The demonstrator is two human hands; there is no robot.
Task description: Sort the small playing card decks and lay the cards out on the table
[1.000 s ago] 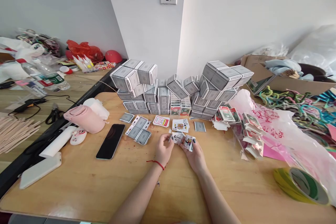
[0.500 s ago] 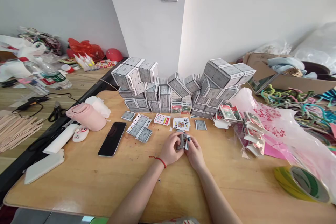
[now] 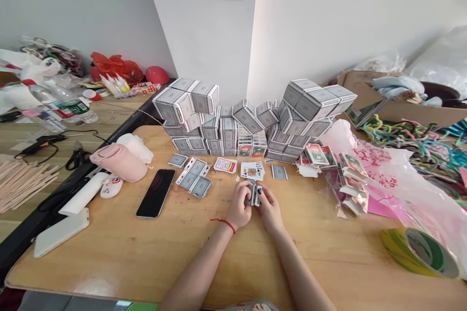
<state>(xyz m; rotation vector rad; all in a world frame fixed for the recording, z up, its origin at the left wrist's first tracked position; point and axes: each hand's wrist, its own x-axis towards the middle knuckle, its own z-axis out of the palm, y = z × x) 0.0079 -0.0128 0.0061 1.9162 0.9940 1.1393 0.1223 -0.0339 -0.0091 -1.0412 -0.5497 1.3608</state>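
Note:
Both of my hands are together over the middle of the table, closed around grey-backed playing cards (image 3: pixel 252 195). My left hand (image 3: pixel 239 206) grips them from the left, and my right hand (image 3: pixel 270 209) pinches their right side. How the held cards are folded or joined is partly hidden by my fingers. Just beyond lie face-up playing cards (image 3: pixel 252 171) with a king on top. A red-and-white card (image 3: pixel 225 165) and a single grey-backed card (image 3: pixel 279 172) lie to either side. Farther left is a loose spread of cards (image 3: pixel 195 177).
Behind the cards stand stacked blocks made of cards (image 3: pixel 222 129). On the left are a phone (image 3: pixel 155 193), a pink roll (image 3: pixel 118 161) and a white power bank-like slab (image 3: pixel 62 233). To the right lie card boxes (image 3: pixel 353 182), plastic wrapping (image 3: pixel 397 175) and a tape roll (image 3: pixel 419 252).
My left hand and forearm have shifted slightly right, and the held cards have turned and closed up between my fingers. Things on the table stay where they were.

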